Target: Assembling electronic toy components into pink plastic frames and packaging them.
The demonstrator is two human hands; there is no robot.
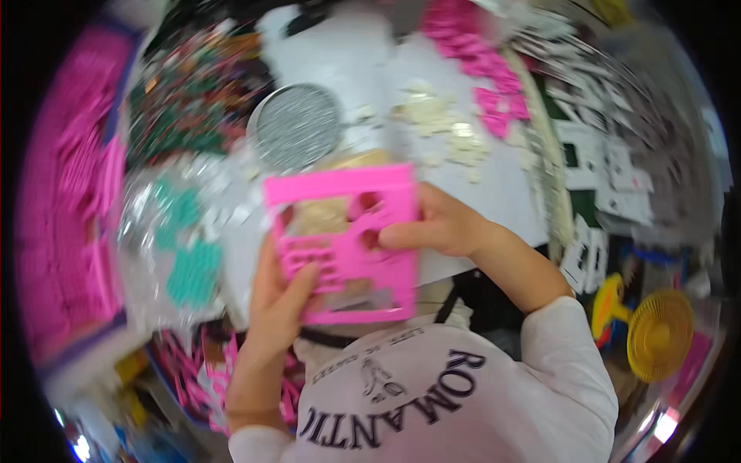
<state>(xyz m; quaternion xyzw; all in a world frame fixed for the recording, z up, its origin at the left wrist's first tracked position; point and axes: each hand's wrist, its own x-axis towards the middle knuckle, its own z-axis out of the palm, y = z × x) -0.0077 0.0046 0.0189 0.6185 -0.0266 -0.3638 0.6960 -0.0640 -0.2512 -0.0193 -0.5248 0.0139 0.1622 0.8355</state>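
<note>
My left hand (279,297) and right hand (438,225) grip a pink cut-out sheet (347,239) near my chest; silver glitter disc (297,127) beyond; pink pieces (486,69) far right; teal pieces (189,255) left, blurred

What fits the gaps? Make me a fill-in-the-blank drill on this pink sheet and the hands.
1. The cut-out sheet held in both hands is ____ in colour.
2. The left hand grips the sheet's ____ edge.
3. The round glittery disc beyond the sheet is ____.
4. The small fan at right is ____.

Missing words: pink; left; silver; yellow
</note>
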